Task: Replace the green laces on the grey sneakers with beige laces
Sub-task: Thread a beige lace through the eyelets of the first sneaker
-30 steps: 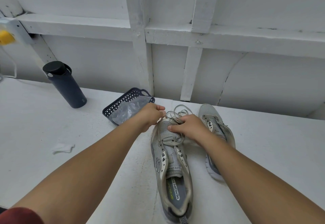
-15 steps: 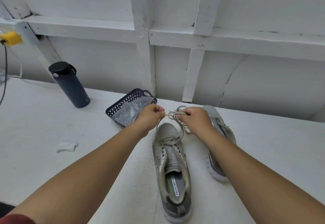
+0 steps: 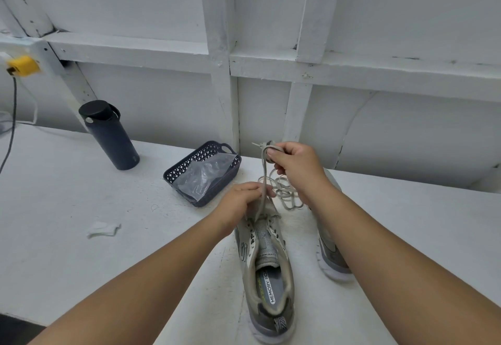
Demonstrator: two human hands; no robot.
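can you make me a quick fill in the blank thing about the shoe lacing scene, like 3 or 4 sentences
1. The right hand pinches the lace and lifts it ____ the sneaker.
2. The left hand rests at the sneaker's ____ end.
3. The dark basket holds a clear ____ bag.
4. The dark bottle stands to the ____ of the basket.

Missing words: above; toe; plastic; left
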